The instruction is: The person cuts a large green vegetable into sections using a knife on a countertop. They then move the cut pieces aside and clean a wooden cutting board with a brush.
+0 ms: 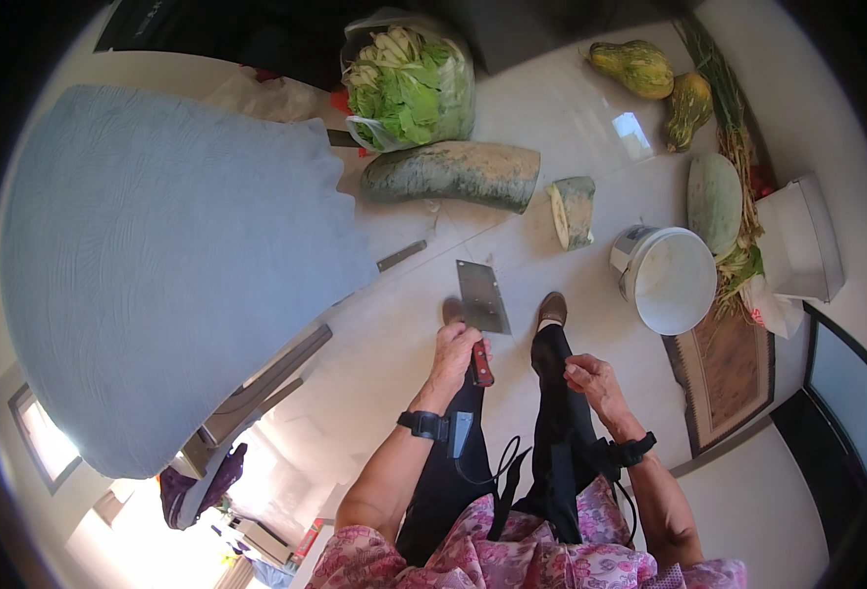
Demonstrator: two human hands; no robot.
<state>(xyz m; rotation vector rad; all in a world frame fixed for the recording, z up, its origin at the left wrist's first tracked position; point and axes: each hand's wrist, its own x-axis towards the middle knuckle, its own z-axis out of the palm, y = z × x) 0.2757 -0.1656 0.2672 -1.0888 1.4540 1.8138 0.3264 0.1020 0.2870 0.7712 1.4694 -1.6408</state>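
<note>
My left hand [454, 355] grips a cleaver by its reddish-brown handle [482, 366], the butt end showing beside my fingers. Its broad metal blade [483, 298] points away from me over the floor, partly in front of my left shoe. Curled loosely by my right knee is my right hand [591, 379], with nothing visible in it. Farther out, a long green winter melon [452, 173] lies on the tiles, its right end cut off. A cut chunk of melon [574, 212] stands just right of it, pale flesh showing on its left side.
Lettuce fills a clear plastic bag [411, 88] behind the melon. A white bucket [672, 280] stands to the right, near a whole pale-green melon [714, 202], two mottled squashes [632, 68] and scallions [728, 96]. A table with a blue cloth [183, 258] stands at left. A mat [728, 375] lies right.
</note>
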